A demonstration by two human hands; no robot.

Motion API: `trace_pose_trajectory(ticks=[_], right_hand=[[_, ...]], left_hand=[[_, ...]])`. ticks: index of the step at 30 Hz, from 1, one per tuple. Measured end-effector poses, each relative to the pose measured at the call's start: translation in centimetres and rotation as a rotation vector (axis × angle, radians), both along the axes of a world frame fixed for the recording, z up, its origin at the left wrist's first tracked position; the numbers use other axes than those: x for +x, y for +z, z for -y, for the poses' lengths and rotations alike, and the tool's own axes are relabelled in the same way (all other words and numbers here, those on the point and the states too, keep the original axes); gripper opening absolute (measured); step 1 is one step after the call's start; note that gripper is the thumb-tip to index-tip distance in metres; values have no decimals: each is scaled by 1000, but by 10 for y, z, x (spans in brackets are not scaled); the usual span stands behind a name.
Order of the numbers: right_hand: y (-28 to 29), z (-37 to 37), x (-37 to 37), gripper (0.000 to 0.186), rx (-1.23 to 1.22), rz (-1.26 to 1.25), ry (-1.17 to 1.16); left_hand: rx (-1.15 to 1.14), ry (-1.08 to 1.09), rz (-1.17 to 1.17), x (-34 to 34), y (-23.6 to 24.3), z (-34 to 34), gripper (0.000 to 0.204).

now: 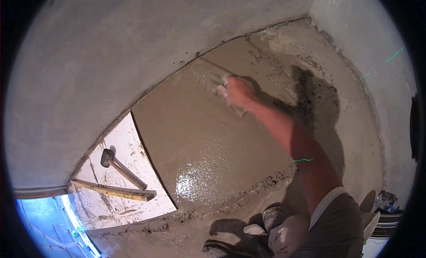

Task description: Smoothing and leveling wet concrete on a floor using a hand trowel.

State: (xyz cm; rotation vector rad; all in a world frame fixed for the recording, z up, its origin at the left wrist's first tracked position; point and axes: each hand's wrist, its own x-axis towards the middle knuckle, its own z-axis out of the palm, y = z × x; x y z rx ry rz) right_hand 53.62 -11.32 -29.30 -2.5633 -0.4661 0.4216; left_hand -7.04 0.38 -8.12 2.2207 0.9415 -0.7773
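My right hand (239, 91) is closed on the handle of a flat plastering trowel (211, 69), its long blade slightly blurred, on smooth wet grey screed (182, 125) near the back wall's foot. My right forearm reaches up from the lower right across the screed and casts a dark shadow to its right. My left hand is not in view.
At left a white board (146, 182) carries a mallet (126, 171) and a wooden batten (111, 191). Concrete walls (111, 45) rise behind and right, with green laser lines. My legs show at bottom. A bright opening (53, 222) is lower left; stacked items (386, 222) sit lower right.
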Motion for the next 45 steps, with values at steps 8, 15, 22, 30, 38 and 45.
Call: trace_pose_trajectory(ticks=[8,15,22,30,38,45], right_hand=[[-30,124,94,58,-55,228,-329],[-53,153,101,62,35,333,-289],[-45,86,91,50,117,126,-306],[-16,9,-25,47,200,13,178],[-13,26,14,44,52,110,-42],[-73,196,103,45,-16,321,-243]], left_hand=[[-9,-45,29,11,3,-8,60],[-32,-17,20,14,3,-9,60],[10,-49,-21,22,5,-10,59],[56,-58,-37,4,5,-2,59],[-2,-30,26,-9,4,-2,60],[6,-84,63,4,5,-10,60]])
